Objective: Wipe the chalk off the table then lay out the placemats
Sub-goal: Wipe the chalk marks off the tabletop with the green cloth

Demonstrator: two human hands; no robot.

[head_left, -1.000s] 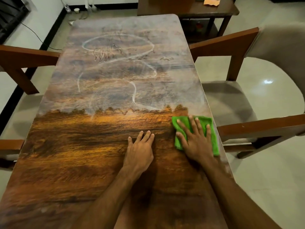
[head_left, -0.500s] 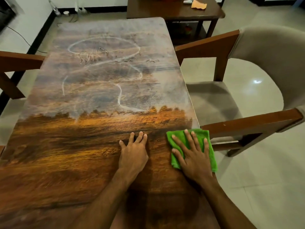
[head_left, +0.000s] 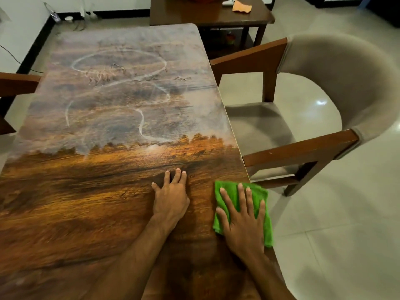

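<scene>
Wiping step in hand: cloth (head_left: 263, 197) pressed flat under spread right hand (head_left: 243, 221); left hand (head_left: 171, 199) flat on table (head_left: 75, 213). Chalk (head_left: 141, 124) beyond; a farther reach judged needed.

beige chair (head_left: 337, 83) rt of table, side table (head_left: 207, 16) w/ orange rag (head_left: 241, 7)

1. The left hand (head_left: 171, 202) is bare, with slim fingers (head_left: 178, 177) and short, trimmed nails.
2. Faint ridges of tendon run along its back towards the knuckles.
3. The right hand (head_left: 244, 226) is also bare, with long, thin fingers and short nails.
4. The left forearm (head_left: 134, 260) is lean and uncovered down to the frame's bottom edge.
5. The right forearm (head_left: 268, 278) is likewise uncovered skin.
</scene>
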